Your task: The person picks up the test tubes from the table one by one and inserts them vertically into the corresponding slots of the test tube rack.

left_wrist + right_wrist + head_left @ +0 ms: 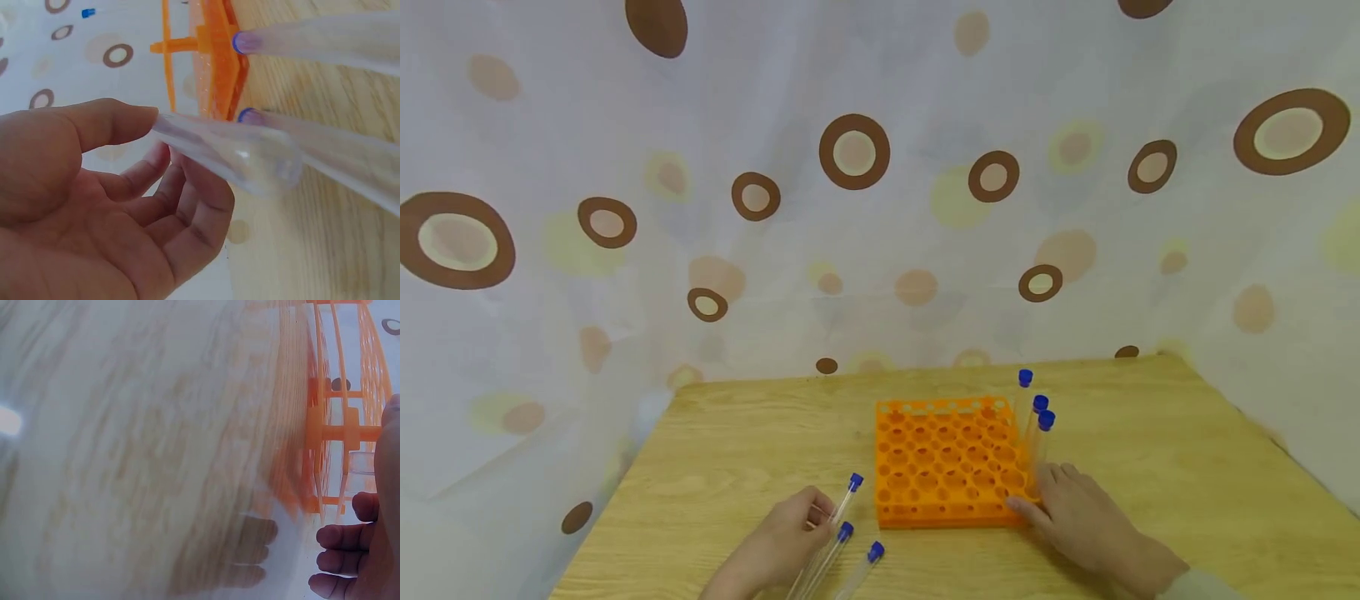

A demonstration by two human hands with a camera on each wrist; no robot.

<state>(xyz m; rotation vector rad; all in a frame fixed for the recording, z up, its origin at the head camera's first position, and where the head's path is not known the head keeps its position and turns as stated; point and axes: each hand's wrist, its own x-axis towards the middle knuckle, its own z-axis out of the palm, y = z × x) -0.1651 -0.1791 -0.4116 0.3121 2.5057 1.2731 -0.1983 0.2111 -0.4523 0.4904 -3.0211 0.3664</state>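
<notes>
My left hand [790, 533] pinches a clear test tube [231, 153] between thumb and fingertips, its blue cap [856, 482] pointing up and away toward the rack. Beside that hand, two more blue-capped test tubes [826, 568] [859, 575] lie on the table. An orange test tube rack [951, 518] stands in front of me, with rows of round holes. Along its right side three capped test tubes [1037, 442] stand upright. My right hand [1086, 517] holds the rack's near right corner, thumb at the front edge, fingers along the side.
The wooden table [737, 433] runs back to a white curtain [910, 225] with brown and pale dots, which also hangs along both sides. In the right wrist view, the glossy tabletop [156, 425] reflects my fingers beside the rack's orange frame.
</notes>
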